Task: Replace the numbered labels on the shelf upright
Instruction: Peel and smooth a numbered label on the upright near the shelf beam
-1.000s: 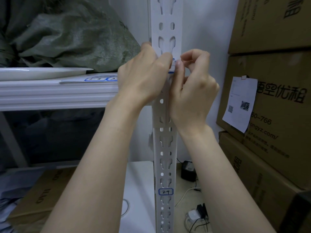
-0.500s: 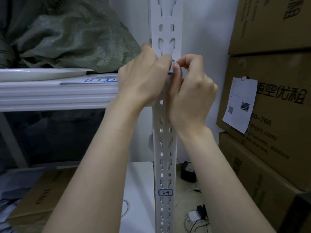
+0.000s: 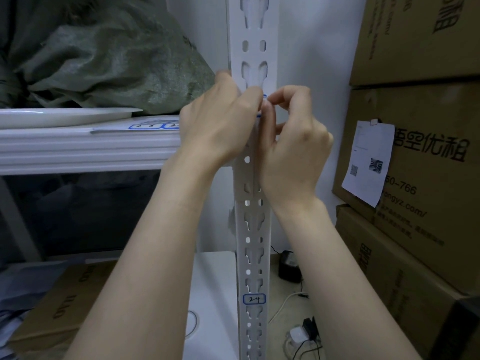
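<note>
Gripping the shelf upright from its left side, the left hand has its fingers curled round behind the post and its thumb lying across the front face. The thumb tip sits on the blue-edged label. The right hand is on the upright's right side, touching the left hand. Its fingers are curled, and thumb and forefinger pinch at the label's right edge. The label is stuck on the front of the upright, between the two thumbs. It is mostly covered, only slivers of blue border show, and its number can't be read.

Low on the same upright is a second label marked 2-4, flat on the front face and well below both hands.

Left of the upright, a white shelf board meets it at hand height. On the board:
- a label sheet, just beside the left hand
- a white plate
- a green woven sack behind them

Right of the upright are stacked cardboard boxes, one with a paper slip taped on. On the floor near the foot of the upright are a black charger and a white plug with cables. Another carton sits lower left of the upright, under the shelf board.
</note>
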Demonstrator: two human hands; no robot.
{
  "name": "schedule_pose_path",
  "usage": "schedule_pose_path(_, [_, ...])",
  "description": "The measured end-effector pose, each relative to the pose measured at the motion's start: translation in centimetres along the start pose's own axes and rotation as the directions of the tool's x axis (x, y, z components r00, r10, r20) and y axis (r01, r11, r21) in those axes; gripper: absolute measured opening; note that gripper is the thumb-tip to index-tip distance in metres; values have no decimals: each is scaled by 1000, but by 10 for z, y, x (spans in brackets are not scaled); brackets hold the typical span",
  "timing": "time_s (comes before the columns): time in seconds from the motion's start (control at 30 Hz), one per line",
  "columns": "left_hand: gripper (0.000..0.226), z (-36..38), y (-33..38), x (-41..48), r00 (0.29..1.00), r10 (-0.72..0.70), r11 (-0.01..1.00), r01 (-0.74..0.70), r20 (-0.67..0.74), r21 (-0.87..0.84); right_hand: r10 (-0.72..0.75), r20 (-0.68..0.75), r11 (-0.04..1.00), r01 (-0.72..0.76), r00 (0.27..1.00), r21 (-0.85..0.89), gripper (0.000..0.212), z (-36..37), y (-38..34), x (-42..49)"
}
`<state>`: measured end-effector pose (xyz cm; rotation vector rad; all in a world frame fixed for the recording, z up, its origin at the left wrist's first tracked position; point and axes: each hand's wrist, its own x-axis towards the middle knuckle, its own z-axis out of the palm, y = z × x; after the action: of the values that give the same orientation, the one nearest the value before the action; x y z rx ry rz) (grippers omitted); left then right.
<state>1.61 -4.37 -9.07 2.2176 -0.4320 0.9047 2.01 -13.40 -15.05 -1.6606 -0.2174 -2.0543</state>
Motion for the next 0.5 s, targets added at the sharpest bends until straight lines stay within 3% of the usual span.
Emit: schedule_pose_path(0.5, [22,1,0,0,1000,8,1000,-8,0,-1,38,22,999,-38,999,23,14,3,3,-3])
